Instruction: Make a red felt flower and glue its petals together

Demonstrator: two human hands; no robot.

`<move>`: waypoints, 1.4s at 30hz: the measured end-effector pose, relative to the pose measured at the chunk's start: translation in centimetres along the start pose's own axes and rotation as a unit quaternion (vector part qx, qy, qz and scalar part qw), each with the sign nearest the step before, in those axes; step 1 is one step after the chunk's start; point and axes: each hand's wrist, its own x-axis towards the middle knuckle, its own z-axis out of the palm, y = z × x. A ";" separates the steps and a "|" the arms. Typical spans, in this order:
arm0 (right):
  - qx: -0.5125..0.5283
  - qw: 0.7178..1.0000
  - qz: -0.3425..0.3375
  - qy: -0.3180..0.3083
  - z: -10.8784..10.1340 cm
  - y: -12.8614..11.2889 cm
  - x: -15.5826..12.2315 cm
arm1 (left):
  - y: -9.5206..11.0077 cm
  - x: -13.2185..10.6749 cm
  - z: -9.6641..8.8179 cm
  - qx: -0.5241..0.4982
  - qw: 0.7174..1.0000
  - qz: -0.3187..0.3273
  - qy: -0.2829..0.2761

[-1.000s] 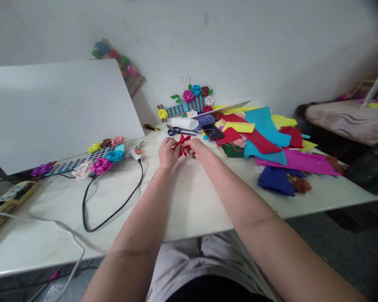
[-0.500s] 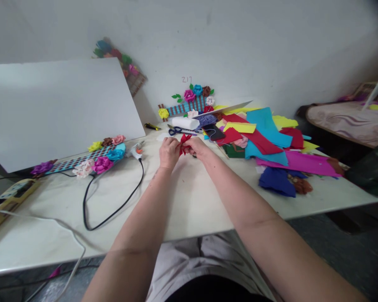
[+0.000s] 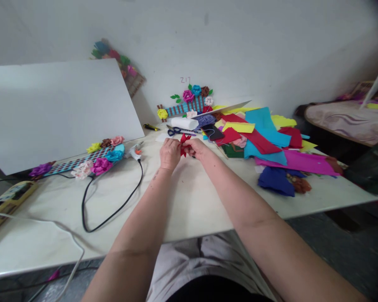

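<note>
A small red paper flower [image 3: 184, 139] with pointed petals is held between my two hands, over the middle of the table. My left hand [image 3: 170, 153] pinches it from the left, fingers closed. From the right, my right hand [image 3: 194, 147] grips it with curled fingers. Much of the flower is covered by the fingers. Just beyond the hands lie dark-handled scissors [image 3: 174, 131] and a white roll [image 3: 184, 123]. Left of my left hand rests a white glue gun [image 3: 135, 152] with a black cord.
Colourful crepe paper sheets [image 3: 264, 138] are heaped at the right. A lattice with paper flowers [image 3: 101, 165] lies at the left, below a leaning white board [image 3: 63, 113]. A yellow utility knife [image 3: 150, 127] lies behind. A power strip [image 3: 12, 201] sits at the left edge.
Both hands stay almost in place on the red paper flower, with slight finger movement. The flower's petals show at a slightly different angle. The whole view has shifted a little.
</note>
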 end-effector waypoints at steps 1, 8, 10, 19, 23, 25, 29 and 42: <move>0.010 1.000 -0.001 0.003 0.0 0.1 0.0 | -0.1 0.0 0.0 -0.005 1.000 -0.013 -0.002; 0.005 0.999 -0.049 0.016 0.4 0.2 0.0 | 0.3 0.7 -0.7 -0.086 0.973 -0.210 -0.028; -0.003 0.998 -0.054 0.021 0.6 0.2 -0.1 | 0.6 1.0 -1.1 -0.127 0.949 -0.285 -0.039; -0.016 0.996 -0.090 0.004 0.8 0.6 0.1 | 0.9 1.2 -1.6 -0.261 0.875 -0.408 -0.015; -0.019 0.996 -0.087 -0.009 0.7 0.7 -0.1 | 0.9 1.1 -1.6 -0.262 0.868 -0.421 -0.023; -0.026 0.997 -0.066 -0.015 0.7 0.6 -0.2 | 0.9 1.1 -1.5 -0.237 0.881 -0.409 -0.031; -0.015 1.000 -0.023 0.002 0.9 0.3 -0.3 | 0.6 0.9 -1.0 -0.139 0.927 -0.346 -0.045; -0.005 1.000 -0.006 0.027 0.9 0.1 -0.6 | 0.5 0.4 -0.5 -0.076 0.954 -0.285 -0.056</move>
